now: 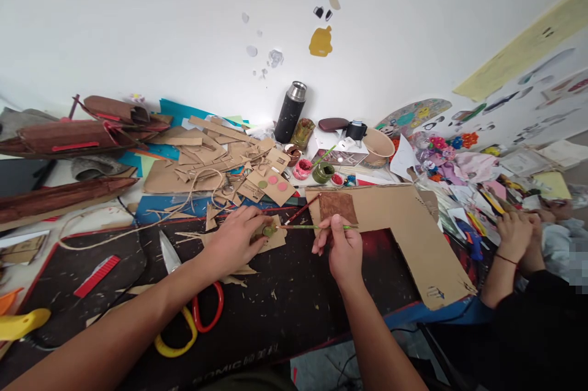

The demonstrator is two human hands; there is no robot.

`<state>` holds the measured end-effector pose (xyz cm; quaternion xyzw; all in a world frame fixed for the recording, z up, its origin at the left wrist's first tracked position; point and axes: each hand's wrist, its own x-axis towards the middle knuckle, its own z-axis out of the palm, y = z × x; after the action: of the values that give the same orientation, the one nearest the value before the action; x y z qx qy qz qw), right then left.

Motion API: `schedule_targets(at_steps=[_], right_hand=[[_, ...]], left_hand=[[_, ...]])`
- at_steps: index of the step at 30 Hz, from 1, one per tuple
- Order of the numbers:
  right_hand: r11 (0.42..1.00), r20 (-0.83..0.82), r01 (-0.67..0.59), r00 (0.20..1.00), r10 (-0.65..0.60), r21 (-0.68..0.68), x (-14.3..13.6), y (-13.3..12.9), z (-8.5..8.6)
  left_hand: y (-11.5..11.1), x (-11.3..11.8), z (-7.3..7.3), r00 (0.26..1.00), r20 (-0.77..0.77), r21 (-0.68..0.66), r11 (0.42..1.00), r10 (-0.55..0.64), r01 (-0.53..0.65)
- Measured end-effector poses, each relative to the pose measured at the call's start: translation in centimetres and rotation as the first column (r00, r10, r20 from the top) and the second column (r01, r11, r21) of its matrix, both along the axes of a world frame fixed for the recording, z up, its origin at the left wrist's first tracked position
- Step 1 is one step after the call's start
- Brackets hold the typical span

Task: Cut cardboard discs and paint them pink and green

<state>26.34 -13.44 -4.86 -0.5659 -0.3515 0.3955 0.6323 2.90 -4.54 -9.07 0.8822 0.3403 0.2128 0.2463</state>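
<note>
A thin paintbrush [298, 227] lies across the fingers of my right hand [340, 244], which pinch its green handle; its tip points left at a small green disc [269, 231]. My left hand [239, 235] is beside the disc, thumb and fingers curved around it on a piece of cardboard [278, 241]. Whether the fingers grip the disc or the cardboard is hard to tell. Just behind my right hand is a brown painted square [337, 207] on a large cardboard sheet [422, 256]. Open jars of pink paint [302, 168] and green paint [323, 173] stand behind.
Scissors [172, 259] lie near my left forearm. Cardboard scraps [215, 155] are heaped behind my left hand. A black flask [290, 112] stands by the wall. Brown painted models [82, 136] sit at the left. Another person's hands [514, 235] are at the right among craft supplies.
</note>
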Motion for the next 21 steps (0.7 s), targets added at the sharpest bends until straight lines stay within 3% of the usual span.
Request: schedule_targets(at_steps=[17, 21], right_hand=[[0.997, 0.016, -0.050, 0.999, 0.050, -0.053, -0.54, 0.11, -0.32], [0.998, 0.063, -0.006, 0.998, 0.010, -0.055, -0.34, 0.24, -0.52]], left_hand=[[-0.07, 0.13, 0.16, 0.997, -0.070, 0.002, 0.999, 0.036, -0.036], [-0.05, 0.05, -0.23, 0.999, -0.041, 0.018, 0.999, 0.031, -0.030]])
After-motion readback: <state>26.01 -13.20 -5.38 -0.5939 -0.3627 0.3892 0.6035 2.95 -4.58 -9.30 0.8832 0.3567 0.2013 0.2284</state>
